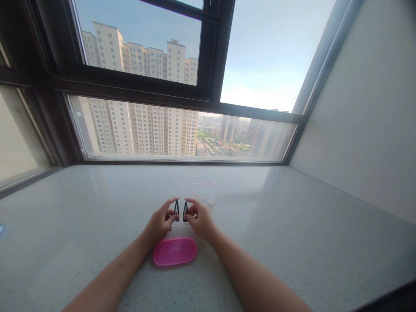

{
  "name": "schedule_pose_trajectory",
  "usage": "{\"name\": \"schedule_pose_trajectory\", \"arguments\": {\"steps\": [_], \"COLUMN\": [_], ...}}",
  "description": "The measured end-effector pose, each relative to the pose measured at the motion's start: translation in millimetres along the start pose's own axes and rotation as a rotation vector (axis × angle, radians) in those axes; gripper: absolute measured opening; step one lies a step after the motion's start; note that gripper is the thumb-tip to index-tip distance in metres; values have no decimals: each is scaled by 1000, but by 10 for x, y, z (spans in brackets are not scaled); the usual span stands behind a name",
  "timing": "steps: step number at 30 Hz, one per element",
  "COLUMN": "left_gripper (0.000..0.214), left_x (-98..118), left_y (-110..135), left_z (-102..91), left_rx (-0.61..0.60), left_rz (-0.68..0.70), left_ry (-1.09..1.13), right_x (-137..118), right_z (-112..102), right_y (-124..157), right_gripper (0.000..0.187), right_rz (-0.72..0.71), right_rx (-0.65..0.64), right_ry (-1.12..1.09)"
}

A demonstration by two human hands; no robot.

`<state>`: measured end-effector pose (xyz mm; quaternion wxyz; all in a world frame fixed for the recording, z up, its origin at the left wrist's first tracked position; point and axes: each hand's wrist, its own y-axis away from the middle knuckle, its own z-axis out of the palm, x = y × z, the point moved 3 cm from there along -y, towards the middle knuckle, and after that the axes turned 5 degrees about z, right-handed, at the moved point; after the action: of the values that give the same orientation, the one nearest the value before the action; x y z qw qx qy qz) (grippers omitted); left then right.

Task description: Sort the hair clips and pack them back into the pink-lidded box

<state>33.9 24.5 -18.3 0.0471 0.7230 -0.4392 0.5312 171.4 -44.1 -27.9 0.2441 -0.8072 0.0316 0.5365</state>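
Note:
Between the thumb and fingers of my left hand [163,219] is a black snap hair clip [176,209], held upright. A matching black snap hair clip [185,211] is pinched in my right hand [200,219], also upright. The two clips face each other with a narrow gap between them. Just below my hands, on the speckled white surface, lies a shallow pink oval tray [174,251] with nothing visible in it.
Beyond my hands lie a thin pink stick [204,183] and a small gold-coloured piece [196,194], perhaps in clear plastic. The pale sill [276,242] runs to a dark-framed window [182,163]. A white wall [364,112] rises at the right.

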Motion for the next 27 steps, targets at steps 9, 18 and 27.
{"name": "schedule_pose_trajectory", "arguments": {"steps": [9, 18, 27], "left_gripper": [52, 53, 53], "left_x": [-6, -6, -7], "left_y": [0, 6, 1], "left_z": [-1, 0, -1], "left_rx": [-1, 6, 6], "left_rz": [1, -4, -2], "left_ry": [-3, -13, -8], "right_x": [-5, -2, 36], "right_z": [-3, 0, 12], "right_y": [2, 7, -7], "right_gripper": [48, 49, 50], "right_rz": [-6, 0, 7], "right_rx": [-4, -3, -3], "right_ry": [20, 23, -5]}}
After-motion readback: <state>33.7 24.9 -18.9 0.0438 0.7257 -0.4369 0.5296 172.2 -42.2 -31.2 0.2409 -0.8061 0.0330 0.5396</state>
